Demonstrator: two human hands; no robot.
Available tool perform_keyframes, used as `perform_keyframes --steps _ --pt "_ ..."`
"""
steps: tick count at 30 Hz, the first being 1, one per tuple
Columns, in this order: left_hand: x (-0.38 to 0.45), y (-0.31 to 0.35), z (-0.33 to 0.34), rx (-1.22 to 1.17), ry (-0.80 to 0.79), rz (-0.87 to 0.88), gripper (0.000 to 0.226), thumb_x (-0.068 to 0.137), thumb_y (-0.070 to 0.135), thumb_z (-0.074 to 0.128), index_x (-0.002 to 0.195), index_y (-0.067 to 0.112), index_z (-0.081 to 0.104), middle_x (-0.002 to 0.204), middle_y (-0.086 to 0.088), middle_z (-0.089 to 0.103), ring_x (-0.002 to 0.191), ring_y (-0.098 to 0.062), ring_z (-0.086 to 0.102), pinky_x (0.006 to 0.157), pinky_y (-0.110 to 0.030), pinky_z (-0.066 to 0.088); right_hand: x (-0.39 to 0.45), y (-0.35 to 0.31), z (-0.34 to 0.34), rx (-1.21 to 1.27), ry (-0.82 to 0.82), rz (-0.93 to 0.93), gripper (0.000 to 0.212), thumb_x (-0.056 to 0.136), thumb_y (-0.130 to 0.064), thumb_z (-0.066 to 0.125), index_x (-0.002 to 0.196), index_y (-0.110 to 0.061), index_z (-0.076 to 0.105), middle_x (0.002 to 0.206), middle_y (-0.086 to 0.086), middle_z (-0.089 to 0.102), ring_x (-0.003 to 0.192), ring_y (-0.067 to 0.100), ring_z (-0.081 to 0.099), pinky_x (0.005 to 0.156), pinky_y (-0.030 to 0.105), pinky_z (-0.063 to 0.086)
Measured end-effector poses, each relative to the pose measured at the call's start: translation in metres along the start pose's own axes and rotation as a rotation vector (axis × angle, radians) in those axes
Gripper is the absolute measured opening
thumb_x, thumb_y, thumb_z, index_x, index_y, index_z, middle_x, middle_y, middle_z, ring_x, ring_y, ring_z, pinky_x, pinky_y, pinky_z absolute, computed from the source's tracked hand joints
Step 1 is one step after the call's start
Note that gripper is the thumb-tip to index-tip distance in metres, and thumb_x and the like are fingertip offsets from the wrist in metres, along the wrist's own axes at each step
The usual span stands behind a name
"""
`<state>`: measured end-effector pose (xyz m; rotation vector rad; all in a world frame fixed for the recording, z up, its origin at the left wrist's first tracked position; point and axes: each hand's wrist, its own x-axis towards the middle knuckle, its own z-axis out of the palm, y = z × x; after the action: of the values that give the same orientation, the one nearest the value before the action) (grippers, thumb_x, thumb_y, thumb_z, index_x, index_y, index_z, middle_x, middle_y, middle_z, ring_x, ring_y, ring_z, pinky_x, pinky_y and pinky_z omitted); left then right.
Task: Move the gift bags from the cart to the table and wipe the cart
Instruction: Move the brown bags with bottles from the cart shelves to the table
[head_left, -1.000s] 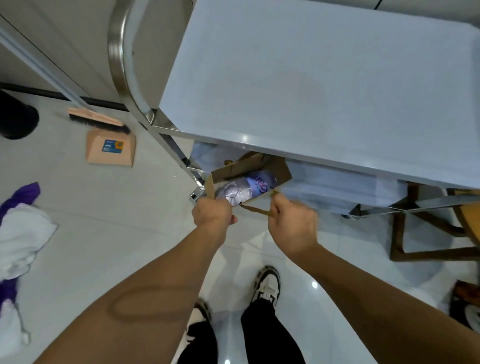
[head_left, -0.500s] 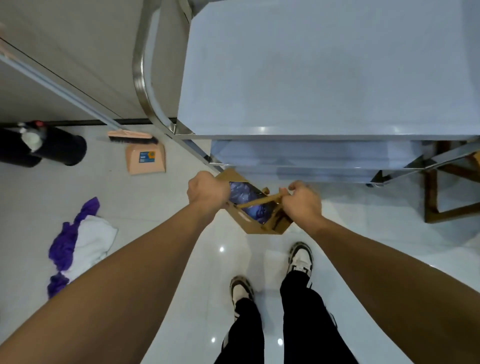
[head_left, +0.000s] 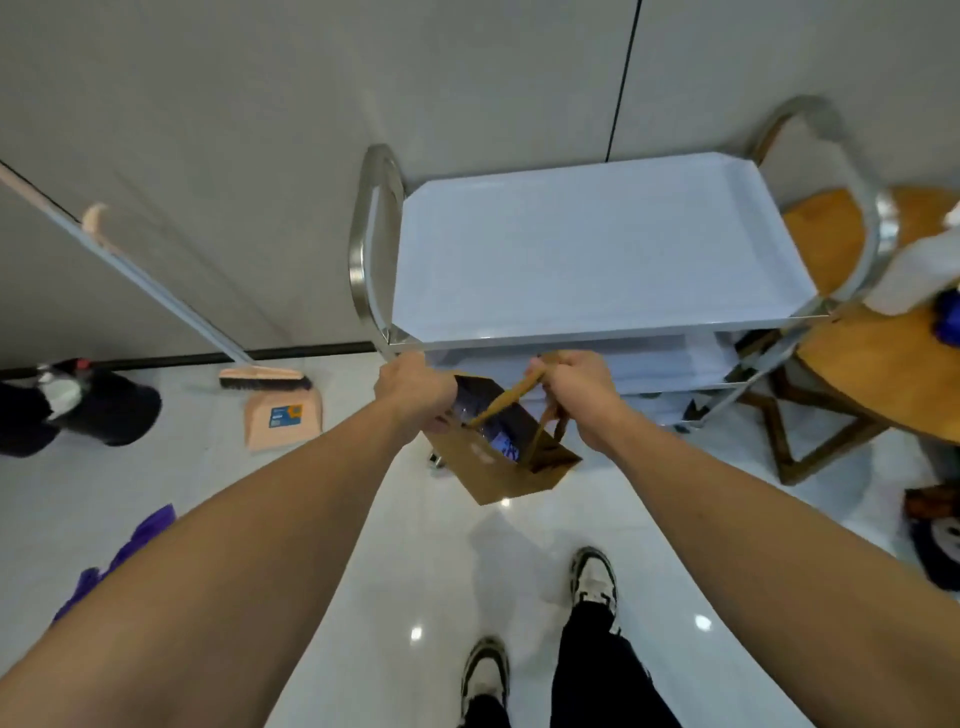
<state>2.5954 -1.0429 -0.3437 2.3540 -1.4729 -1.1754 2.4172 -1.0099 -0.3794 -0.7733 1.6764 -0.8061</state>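
Both hands have lifted the gift bag clear of the cart.

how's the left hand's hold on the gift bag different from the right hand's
The left hand grips the gift bag at the rim of its open mouth; the right hand holds the handle straps, pulled up taut. The left hand sits at the bag's left side, the right hand above its right side. Both are curled round part of the bag, holding it in the air in front of the cart.
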Motion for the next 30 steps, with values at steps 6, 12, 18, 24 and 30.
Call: perform_keyframes --steps 6,12,18,24,30 --pt "-0.05 0.006 -0.022 -0.061 -0.139 0.136 0.011 0.084 0.008 0.053 0.083 0.001 0.062 0.085 -0.025 0.072 0.065 -0.04 0.073 0.065 -0.05 0.063 -0.086 -0.056 -0.012 -0.071 0.11 -0.245 0.025 0.089 -0.02 0.074 0.068 -0.007 0.069 0.061 0.006 0.058 0.06 0.02 0.055 0.063 0.034 0.05" --pt "-0.121 0.036 -0.022 0.282 -0.289 0.366 0.021 0.091 0.016 0.048 0.087 0.004 0.065 0.078 -0.019 0.073 0.064 -0.033 0.074 0.064 -0.043 0.064 -0.164 -0.074 -0.063 -0.193 0.191 -0.279 0.026 0.091 -0.023 0.074 0.072 -0.006 0.068 0.062 0.01 0.054 0.055 0.019 0.048 0.053 0.03 0.045" --pt "-0.18 0.079 0.01 0.539 -0.31 0.606 0.026 0.1 0.021 0.048 0.087 0.004 0.061 0.084 -0.016 0.071 0.07 -0.028 0.073 0.065 -0.036 0.063 -0.24 -0.075 -0.136 -0.661 0.245 -0.261 0.014 0.08 -0.007 0.073 0.07 -0.006 0.063 0.065 0.009 0.05 0.063 0.021 0.052 0.058 0.028 0.047" --pt "-0.284 0.131 0.097 0.703 -0.342 0.88 0.026 0.099 0.026 0.052 0.09 0.005 0.064 0.08 -0.016 0.072 0.061 -0.026 0.073 0.049 -0.031 0.058 -0.333 -0.014 -0.224 -0.606 0.513 -0.148 0.017 0.084 -0.016 0.071 0.07 -0.013 0.062 0.066 0.002 0.052 0.066 0.015 0.055 0.056 0.023 0.045" --pt "-0.424 0.147 0.219 0.841 -0.342 1.203 0.017 0.097 0.025 0.054 0.087 0.012 0.061 0.082 -0.009 0.067 0.073 -0.022 0.069 0.065 -0.03 0.061 -0.434 0.087 -0.314 -0.44 0.777 0.015 0.016 0.074 -0.006 0.072 0.063 -0.009 0.06 0.065 0.006 0.052 0.065 0.019 0.058 0.061 0.031 0.054"
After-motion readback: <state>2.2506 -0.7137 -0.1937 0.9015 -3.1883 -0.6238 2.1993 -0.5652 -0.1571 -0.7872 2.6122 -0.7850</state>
